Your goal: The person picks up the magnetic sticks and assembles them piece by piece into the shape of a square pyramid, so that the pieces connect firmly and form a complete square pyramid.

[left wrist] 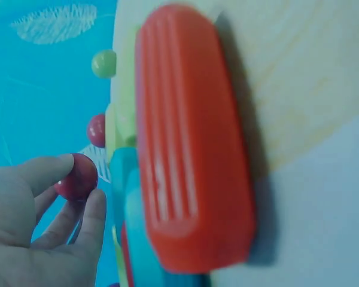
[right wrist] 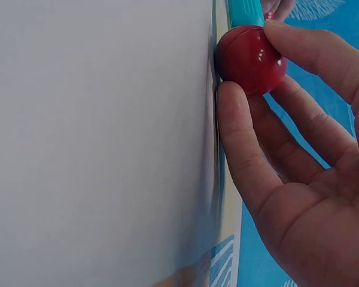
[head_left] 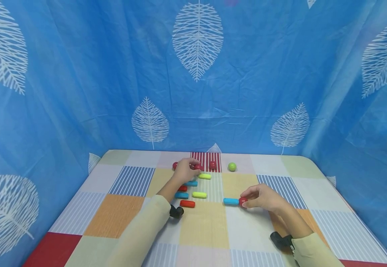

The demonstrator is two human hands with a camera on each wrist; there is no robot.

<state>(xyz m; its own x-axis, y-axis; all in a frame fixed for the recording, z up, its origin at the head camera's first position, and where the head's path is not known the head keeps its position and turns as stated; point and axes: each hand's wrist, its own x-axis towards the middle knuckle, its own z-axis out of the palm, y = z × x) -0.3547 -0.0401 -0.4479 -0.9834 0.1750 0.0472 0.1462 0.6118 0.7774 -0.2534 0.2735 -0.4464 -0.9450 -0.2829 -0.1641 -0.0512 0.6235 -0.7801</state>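
Observation:
Near the back of the table, my left hand (head_left: 183,172) pinches a red ball (left wrist: 79,177) between thumb and fingers. My right hand (head_left: 266,197) grips another red ball (right wrist: 251,60) at the table surface, to the right. That ball touches the right end of a light-blue bar (head_left: 230,201) lying on the cloth. Around and below my left hand lie several short bars: a yellow one (head_left: 205,176), another yellow bar (head_left: 199,194), blue bars (head_left: 181,195) and red bars (head_left: 187,204). The nearest red bar looms large in the left wrist view, with grooves along it.
Along the back stand a green ball (head_left: 232,167), a red ball (head_left: 212,165), and another red ball (head_left: 175,165) partly hidden by my left hand. A patchwork cloth (head_left: 203,230) covers the table. Blue leaf-patterned curtains (head_left: 240,74) enclose the back and both sides.

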